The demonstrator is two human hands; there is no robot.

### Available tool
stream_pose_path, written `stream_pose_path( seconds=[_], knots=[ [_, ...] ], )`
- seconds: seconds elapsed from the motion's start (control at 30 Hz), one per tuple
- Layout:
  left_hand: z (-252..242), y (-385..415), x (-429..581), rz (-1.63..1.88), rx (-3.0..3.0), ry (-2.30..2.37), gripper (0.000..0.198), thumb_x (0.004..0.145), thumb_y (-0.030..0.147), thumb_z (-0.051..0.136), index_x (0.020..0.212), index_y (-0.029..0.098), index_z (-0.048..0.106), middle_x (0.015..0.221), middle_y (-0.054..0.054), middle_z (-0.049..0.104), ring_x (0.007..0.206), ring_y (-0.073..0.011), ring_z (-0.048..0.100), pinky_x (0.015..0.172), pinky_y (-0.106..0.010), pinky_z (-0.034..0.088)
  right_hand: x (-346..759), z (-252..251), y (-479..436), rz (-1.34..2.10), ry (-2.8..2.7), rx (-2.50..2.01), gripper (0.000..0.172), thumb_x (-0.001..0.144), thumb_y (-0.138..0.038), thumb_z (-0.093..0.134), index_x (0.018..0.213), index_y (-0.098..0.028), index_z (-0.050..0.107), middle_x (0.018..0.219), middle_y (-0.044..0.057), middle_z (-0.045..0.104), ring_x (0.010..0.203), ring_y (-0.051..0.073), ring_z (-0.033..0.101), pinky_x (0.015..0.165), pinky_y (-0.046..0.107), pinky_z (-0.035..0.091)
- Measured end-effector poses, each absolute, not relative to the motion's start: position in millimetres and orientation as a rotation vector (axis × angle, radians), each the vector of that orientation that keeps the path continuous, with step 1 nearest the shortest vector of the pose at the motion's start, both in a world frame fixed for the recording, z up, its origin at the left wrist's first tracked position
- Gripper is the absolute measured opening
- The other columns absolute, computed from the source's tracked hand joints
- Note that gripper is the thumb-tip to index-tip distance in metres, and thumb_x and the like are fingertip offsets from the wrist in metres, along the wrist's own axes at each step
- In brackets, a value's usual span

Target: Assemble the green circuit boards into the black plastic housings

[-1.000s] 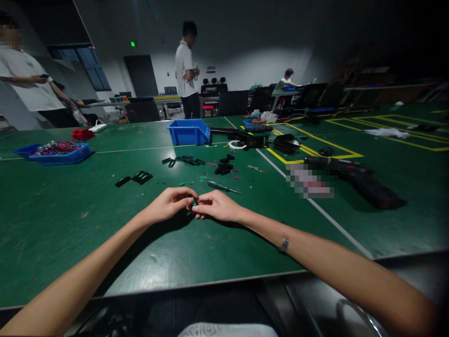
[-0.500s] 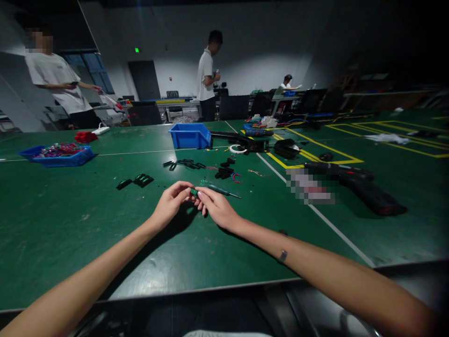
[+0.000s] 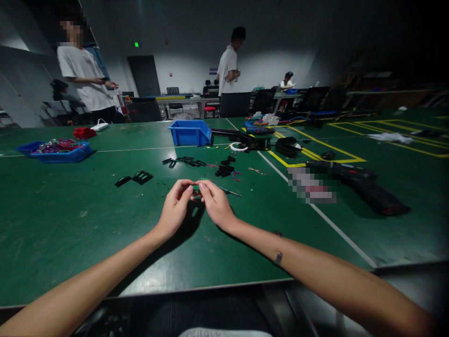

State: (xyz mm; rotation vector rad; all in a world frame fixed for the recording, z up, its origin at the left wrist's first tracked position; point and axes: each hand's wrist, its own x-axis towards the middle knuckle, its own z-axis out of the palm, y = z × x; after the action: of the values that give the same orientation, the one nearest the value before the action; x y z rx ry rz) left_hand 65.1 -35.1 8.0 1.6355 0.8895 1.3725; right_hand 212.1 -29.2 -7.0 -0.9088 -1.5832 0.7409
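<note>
Between the fingertips of my left hand (image 3: 176, 206) and my right hand (image 3: 218, 205) is a small green circuit board (image 3: 196, 187), pinched from both sides just above the table. Fingers cover most of it. Behind my right hand lies a screwdriver (image 3: 231, 192), its handle partly hidden. Small green pieces (image 3: 204, 178) show just past my fingertips. To the left sit black housings (image 3: 142, 177) with green boards in them. Farther back are several black rectangular frames (image 3: 187, 162) and a cluster of black parts (image 3: 224, 170) beside red and blue wires (image 3: 236, 176).
A blue bin (image 3: 189, 134) stands at the back, and a blue tray (image 3: 66, 156) of coloured wires at the left. On the right lies a black power tool (image 3: 372, 187). A white ring (image 3: 238, 147) is near the bin. Two people (image 3: 86, 79) (image 3: 228, 65) stand beyond the table.
Both hands have turned more upright around the circuit board, and the right hand has shifted slightly left. Beyond the table, the two standing people have moved rightward.
</note>
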Motion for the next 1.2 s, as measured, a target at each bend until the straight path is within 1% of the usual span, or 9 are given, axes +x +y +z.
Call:
stream_pose_path(
  seconds=[0.17,0.47,0.63,0.8,1.2],
  knots=[
    [7.6,-36.9,64.0,1.382,1.692,0.896,0.017,0.098,0.032,0.054,0.105,0.018,0.059,0.089,-0.001,0.061,0.08,-0.0138,0.058,0.076,-0.025,0.047,211.8,-3.7,-31.0,0.671,-1.609,-0.907,0.031,0.104,-0.038,0.042,0.107,-0.018,0.066,0.097,0.007,0.067,0.086,0.018,0.061,0.073,0.028,0.047],
    [8.7,-39.2,64.1,1.391,1.711,0.869,0.016,0.098,0.032,0.055,0.102,0.017,0.06,0.088,-0.001,0.062,0.082,-0.0137,0.059,0.077,-0.024,0.046,212.1,-3.8,-31.8,0.658,-1.603,-0.889,0.031,0.105,-0.035,0.041,0.105,-0.017,0.066,0.097,0.007,0.067,0.091,0.019,0.062,0.078,0.029,0.047],
    [7.3,-39.5,64.0,1.385,1.72,0.894,0.017,0.098,0.033,0.056,0.101,0.017,0.06,0.087,-0.001,0.061,0.081,-0.014,0.058,0.076,-0.024,0.046,212.5,-3.3,-31.6,0.611,-1.622,-0.88,0.03,0.104,-0.033,0.041,0.103,-0.017,0.067,0.093,0.006,0.066,0.09,0.019,0.062,0.081,0.03,0.047],
    [7.2,-40.8,64.1,1.402,1.701,0.896,0.018,0.097,0.034,0.058,0.099,0.017,0.061,0.088,-0.002,0.062,0.081,-0.0142,0.057,0.076,-0.024,0.045,212.4,-1.3,-31.9,0.533,-1.651,-0.836,0.028,0.104,-0.029,0.042,0.102,-0.018,0.068,0.094,0.006,0.066,0.09,0.019,0.061,0.085,0.031,0.046],
    [1.7,-37.5,65.6,1.413,1.682,0.895,0.017,0.095,0.033,0.061,0.097,0.016,0.063,0.087,-0.002,0.064,0.079,-0.0137,0.058,0.075,-0.024,0.046,212.0,-8.0,-28.4,0.499,-1.645,-0.834,0.028,0.104,-0.026,0.043,0.1,-0.017,0.069,0.092,0.006,0.065,0.09,0.019,0.061,0.084,0.031,0.045]
  ],
)
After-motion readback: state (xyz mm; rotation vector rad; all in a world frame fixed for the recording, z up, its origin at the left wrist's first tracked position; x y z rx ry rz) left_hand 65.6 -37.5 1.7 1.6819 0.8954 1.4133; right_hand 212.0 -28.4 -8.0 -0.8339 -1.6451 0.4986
